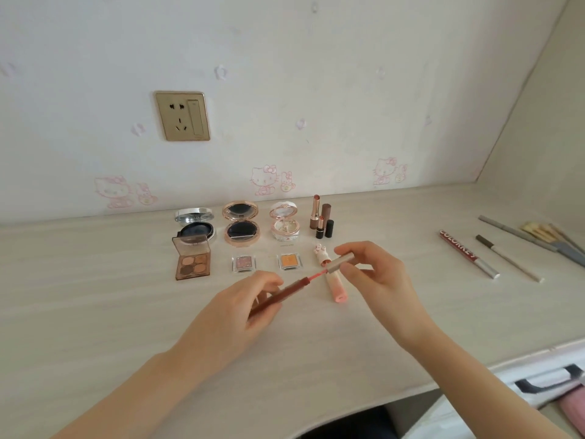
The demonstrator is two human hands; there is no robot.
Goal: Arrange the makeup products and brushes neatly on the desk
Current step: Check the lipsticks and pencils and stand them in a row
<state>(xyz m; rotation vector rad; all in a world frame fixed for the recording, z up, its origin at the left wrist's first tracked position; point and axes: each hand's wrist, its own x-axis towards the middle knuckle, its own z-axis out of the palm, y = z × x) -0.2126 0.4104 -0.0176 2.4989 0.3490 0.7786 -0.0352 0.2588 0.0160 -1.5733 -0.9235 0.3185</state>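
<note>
My left hand (243, 305) grips a brown lip gloss tube (291, 288) above the desk (95, 312). My right hand (370, 274) pinches its silver cap (340, 263), whose pink wand (316, 275) is partly out of the tube. A pink lip gloss (335, 285) with a bunny top lies under the cap. Behind stand three open compacts (242, 224), an eyeshadow quad (192, 259), two single shadows (289, 261) and several lipsticks (321, 218).
At the right lie a red lip liner (468, 253), a thin pencil (506, 258) and several brushes (547, 240). A wall socket (182, 116) sits above the desk. A drawer handle (549, 380) shows below the desk's front right edge.
</note>
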